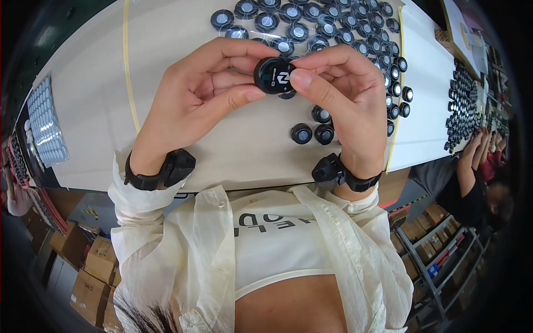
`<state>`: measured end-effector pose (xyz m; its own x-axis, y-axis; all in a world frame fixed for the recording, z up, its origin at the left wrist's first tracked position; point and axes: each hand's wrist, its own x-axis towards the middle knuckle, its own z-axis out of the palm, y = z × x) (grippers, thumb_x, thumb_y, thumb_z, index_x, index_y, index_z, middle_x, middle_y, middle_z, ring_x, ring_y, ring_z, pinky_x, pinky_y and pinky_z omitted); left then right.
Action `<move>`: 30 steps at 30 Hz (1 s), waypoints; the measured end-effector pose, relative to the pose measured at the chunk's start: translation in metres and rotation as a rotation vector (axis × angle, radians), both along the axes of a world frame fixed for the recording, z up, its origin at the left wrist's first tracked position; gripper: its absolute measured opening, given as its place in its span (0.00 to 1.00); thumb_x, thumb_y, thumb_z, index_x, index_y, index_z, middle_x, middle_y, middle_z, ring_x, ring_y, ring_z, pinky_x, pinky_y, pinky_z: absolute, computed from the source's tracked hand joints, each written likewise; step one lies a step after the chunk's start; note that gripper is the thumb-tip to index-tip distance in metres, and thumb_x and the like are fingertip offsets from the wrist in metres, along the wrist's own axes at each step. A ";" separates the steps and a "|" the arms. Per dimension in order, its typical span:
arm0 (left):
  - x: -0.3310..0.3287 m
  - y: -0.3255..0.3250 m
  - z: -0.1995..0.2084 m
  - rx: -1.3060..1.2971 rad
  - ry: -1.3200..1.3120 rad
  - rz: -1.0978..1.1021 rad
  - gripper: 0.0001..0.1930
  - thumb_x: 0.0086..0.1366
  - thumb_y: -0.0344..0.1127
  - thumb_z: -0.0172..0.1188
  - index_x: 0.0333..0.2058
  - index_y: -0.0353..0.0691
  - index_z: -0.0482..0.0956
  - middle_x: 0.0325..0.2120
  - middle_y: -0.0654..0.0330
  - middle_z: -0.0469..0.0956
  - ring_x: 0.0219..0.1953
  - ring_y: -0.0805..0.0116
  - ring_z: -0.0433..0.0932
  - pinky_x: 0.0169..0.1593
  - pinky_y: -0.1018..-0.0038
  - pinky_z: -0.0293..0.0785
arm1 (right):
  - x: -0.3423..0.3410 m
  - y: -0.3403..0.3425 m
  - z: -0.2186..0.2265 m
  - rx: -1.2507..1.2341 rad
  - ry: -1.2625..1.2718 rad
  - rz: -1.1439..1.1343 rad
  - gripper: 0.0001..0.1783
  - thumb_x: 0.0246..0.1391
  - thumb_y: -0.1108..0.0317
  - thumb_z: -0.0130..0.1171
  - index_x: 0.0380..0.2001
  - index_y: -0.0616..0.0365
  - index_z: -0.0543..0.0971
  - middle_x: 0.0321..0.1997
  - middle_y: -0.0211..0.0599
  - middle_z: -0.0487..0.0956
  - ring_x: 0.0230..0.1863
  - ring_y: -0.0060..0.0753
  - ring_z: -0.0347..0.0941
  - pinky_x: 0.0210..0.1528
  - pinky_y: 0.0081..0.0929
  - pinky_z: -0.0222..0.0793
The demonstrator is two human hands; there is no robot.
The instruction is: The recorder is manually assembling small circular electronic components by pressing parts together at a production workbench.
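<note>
Presently, the left hand and right hand pinch one black disc; whether similar discs on the bench are finished is unclear.

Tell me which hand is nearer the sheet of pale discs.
Left. The left hand is right of the sheet; the right hand is farther right, across the black round piece.

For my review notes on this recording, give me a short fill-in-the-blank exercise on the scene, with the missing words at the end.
The left hand and right hand hold one disc, coloured mostly ____.
The pale sheet lies on the table to the person's ____.
The tape strip between that sheet and the left hand is coloured ____.

Missing words: black; left; yellow.
</note>
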<state>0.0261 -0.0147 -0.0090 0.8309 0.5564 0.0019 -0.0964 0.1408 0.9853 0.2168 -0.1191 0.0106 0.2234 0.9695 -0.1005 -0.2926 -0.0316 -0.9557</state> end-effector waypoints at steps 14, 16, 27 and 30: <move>-0.001 -0.002 0.004 0.033 0.039 0.005 0.20 0.64 0.20 0.58 0.55 0.25 0.70 0.42 0.51 0.80 0.44 0.68 0.82 0.49 0.77 0.79 | -0.001 0.001 -0.001 -0.057 -0.068 -0.003 0.08 0.51 0.81 0.66 0.37 0.69 0.82 0.37 0.43 0.84 0.40 0.29 0.82 0.48 0.24 0.77; -0.001 -0.001 0.003 0.034 0.040 0.003 0.20 0.64 0.20 0.59 0.55 0.25 0.71 0.42 0.51 0.80 0.44 0.68 0.82 0.49 0.77 0.79 | -0.001 0.001 -0.001 -0.062 -0.072 -0.004 0.08 0.51 0.81 0.66 0.36 0.69 0.82 0.36 0.43 0.84 0.40 0.29 0.82 0.48 0.24 0.77; -0.002 0.001 0.001 0.045 0.053 -0.007 0.20 0.64 0.20 0.59 0.55 0.25 0.71 0.41 0.52 0.81 0.43 0.69 0.82 0.48 0.77 0.79 | 0.000 0.003 -0.003 -0.083 -0.036 0.015 0.07 0.51 0.81 0.65 0.36 0.69 0.83 0.36 0.43 0.84 0.39 0.28 0.82 0.45 0.23 0.78; -0.002 0.001 0.000 0.065 0.068 0.002 0.20 0.64 0.20 0.60 0.55 0.25 0.71 0.40 0.52 0.81 0.43 0.70 0.82 0.48 0.77 0.79 | -0.002 0.003 -0.005 -0.064 -0.037 -0.009 0.08 0.51 0.81 0.65 0.36 0.69 0.83 0.36 0.43 0.84 0.39 0.28 0.82 0.46 0.23 0.78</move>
